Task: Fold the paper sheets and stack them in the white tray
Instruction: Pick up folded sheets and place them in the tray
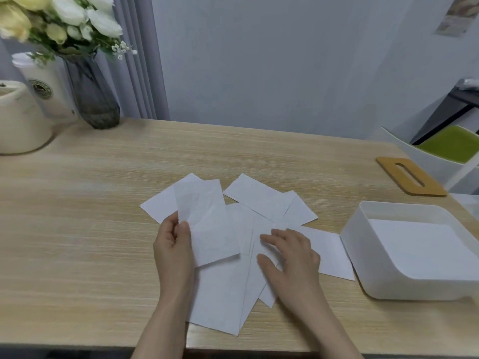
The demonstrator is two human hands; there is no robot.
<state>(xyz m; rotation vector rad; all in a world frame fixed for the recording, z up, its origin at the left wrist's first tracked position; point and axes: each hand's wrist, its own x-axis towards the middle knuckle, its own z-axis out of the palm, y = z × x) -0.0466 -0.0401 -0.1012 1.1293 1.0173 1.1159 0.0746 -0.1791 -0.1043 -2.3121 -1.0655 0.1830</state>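
Several white paper sheets (256, 196) lie scattered and overlapping in the middle of the wooden table. My left hand (173, 244) pinches the left edge of one sheet (207, 218), which is lifted off the pile, thumb on top. My right hand (290, 251) rests flat on the sheets just right of it, fingers spread and straight. The white tray (363, 263) stands at the right side of the table, with white paper lying flat inside it (412, 244).
A glass vase (90, 97) with white and yellow flowers, a white cup (46, 86) and a cream pot (20, 120) stand at the back left. A wooden lid with a slot (409, 176) lies at the back right. A white chair with a green cushion (448, 146) is beyond the table's right edge.
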